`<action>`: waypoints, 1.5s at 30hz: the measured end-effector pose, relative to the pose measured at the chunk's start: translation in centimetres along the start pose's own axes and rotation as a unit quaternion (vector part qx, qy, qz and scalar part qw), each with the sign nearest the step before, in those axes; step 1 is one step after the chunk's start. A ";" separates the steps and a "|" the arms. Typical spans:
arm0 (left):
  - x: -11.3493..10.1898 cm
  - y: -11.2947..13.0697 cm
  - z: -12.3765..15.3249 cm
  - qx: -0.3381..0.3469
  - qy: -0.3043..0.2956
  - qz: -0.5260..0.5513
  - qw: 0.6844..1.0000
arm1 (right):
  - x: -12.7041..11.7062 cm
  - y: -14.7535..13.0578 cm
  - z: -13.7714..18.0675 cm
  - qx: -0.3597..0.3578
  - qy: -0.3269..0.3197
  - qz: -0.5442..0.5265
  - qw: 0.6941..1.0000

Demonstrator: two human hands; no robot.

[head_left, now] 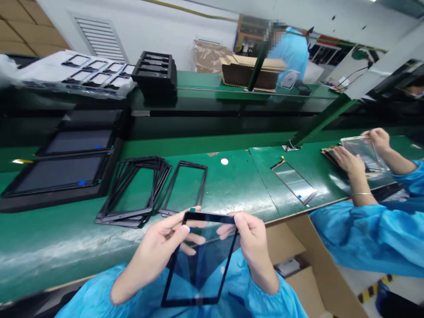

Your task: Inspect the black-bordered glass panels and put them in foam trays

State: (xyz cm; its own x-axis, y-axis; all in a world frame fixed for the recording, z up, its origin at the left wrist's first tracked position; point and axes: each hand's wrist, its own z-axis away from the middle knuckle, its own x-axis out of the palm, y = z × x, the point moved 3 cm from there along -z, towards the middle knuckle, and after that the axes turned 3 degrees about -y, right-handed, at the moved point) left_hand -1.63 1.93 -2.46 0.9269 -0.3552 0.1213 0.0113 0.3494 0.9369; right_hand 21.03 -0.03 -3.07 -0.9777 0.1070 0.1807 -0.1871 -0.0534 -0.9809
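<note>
Between my two hands is a clear touchscreen glass panel with a black border, tilted over my lap in front of the bench edge. My left hand pinches its upper left corner, beside a small green tab; some of its fingers show through the glass. The upper right corner is gripped by my right hand, thumb in front and fingers behind. Just beyond the panel, a thin black frame lies on the green bench. To its left is a loose stack of black frames.
Glass panels lie in a black tray at left. Another glass panel rests right of centre, near a green post. A co-worker's hands handle panels at far right. Below the bench edge stands an open cardboard box.
</note>
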 end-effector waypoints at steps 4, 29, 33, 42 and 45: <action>-0.7 1.0 -0.1 0.099 0.033 -0.176 0.979 | 1.1 -0.1 0.1 -0.009 -0.041 0.074 0.996; -3.4 3.2 0.4 0.287 0.131 -0.459 0.831 | -1.0 1.7 0.3 0.014 0.022 0.007 1.000; -1.6 4.2 -0.6 0.350 0.024 -0.547 0.760 | -0.6 1.9 0.7 0.014 0.018 0.022 0.999; -1.8 3.9 -1.1 0.289 -0.048 -0.530 0.796 | -0.2 2.5 1.1 0.036 0.040 0.038 0.998; -2.0 3.9 -0.9 0.289 -0.023 -0.561 0.775 | 0.1 2.8 0.3 0.046 0.033 0.038 0.998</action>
State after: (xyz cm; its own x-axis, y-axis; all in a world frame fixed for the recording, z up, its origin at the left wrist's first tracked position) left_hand -3.10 4.72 0.63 0.4408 -0.1898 -0.8773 0.6179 -0.6447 0.4500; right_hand 20.43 -0.51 -5.76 -0.9815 0.1640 0.0985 -0.1242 -0.1544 -0.9802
